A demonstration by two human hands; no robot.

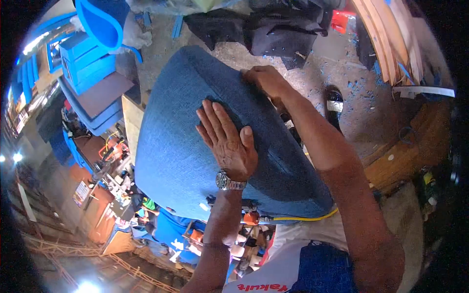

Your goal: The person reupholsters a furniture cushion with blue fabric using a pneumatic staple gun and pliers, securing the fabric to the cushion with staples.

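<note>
A large blue fabric-covered cushion (181, 146) fills the middle of the view. My left hand (227, 141), with a metal watch on the wrist, lies flat on the fabric, palm down and fingers stretched toward the upper left. My right hand (266, 79) is at the cushion's far edge, its fingers curled over that edge and gripping it. The fingertips of the right hand are hidden behind the edge.
More blue upholstered pieces (88, 58) are stacked at the upper left. Dark fabric (273, 27) lies at the top, wooden planks (391, 34) at the upper right. A shoe (334, 103) stands on the scrap-strewn floor. A yellow hose (305, 218) runs under the cushion.
</note>
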